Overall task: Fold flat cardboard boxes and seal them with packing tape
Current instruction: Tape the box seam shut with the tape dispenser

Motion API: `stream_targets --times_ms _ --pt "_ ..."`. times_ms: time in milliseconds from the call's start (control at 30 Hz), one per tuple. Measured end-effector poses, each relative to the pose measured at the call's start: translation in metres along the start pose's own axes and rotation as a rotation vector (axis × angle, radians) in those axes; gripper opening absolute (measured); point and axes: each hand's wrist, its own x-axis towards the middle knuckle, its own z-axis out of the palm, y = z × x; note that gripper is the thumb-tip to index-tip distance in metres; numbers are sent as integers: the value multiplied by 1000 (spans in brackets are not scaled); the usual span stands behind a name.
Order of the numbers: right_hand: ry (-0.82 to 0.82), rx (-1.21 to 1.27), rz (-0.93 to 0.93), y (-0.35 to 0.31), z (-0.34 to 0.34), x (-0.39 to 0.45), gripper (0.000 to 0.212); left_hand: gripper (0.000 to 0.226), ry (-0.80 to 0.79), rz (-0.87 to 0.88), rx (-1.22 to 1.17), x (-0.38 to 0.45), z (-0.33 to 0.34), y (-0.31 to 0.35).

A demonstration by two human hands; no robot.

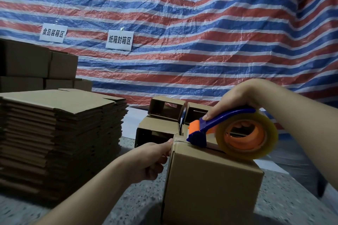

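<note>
A folded brown cardboard box [212,184] stands on the speckled floor in front of me, its top flaps closed along a seam. My right hand [236,100] grips a blue and orange tape dispenser [237,133] with a roll of clear tape, whose orange blade end rests on the box's top near the far left corner. My left hand [153,159] holds the box's upper left edge, thumb on the top corner, fingers curled against the side.
A tall stack of flat cardboard blanks [60,139] sits to the left. Several folded open boxes [164,115] lie behind the box. More boxes [36,65] are piled at far left. A striped tarp [182,33] with two paper signs hangs behind.
</note>
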Motion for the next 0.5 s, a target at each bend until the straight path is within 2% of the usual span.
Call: stream_targets --times_ms 100,200,333,400,500 --pt "12 8 7 0 1 1 64 53 -24 -31 -5 2 0 -3" --pt "26 15 16 0 0 1 56 65 -36 -100 66 2 0 -12" --pt "16 36 15 1 0 2 52 70 -88 -131 4 5 -1 -22" --pt "12 42 11 2 -1 2 53 59 16 -106 -86 6 2 -19" --pt "-4 41 5 3 -1 3 63 44 338 74 -178 7 10 -6"
